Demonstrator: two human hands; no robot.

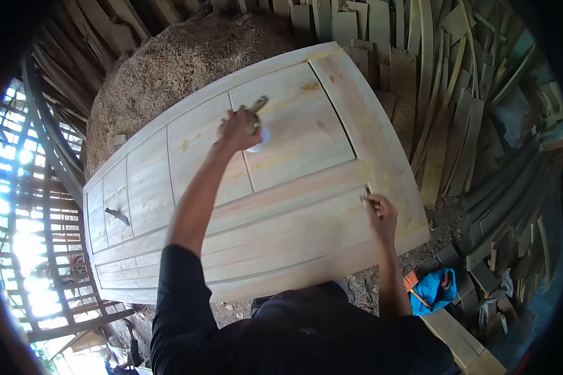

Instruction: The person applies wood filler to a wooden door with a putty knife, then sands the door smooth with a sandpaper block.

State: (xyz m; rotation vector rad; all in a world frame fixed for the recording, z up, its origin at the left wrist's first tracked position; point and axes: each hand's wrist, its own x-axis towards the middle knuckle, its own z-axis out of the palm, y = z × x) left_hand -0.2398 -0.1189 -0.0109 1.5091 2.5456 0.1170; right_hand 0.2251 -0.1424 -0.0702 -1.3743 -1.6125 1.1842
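A large pale wooden panel door (288, 215) with grooves and yellowish patches lies flat before me. Over its upper middle, my left hand (236, 131) is closed on a small container (253, 123), with a light-coloured tool end pointing up and right from it. A white round thing (260, 140) shows just beside that hand. My right hand (380, 215) is closed near the door's right part, its fingertips pinching a small thin piece (368, 189) at the joint of the frame; its details are too small to make out.
A dark curved tool (117, 216) lies on the door's left part. Sawdust (162, 69) is heaped beyond the door. Wooden boards (463, 125) lean at the right. A blue bag (433, 291) and an orange brush (411, 281) sit low at the right.
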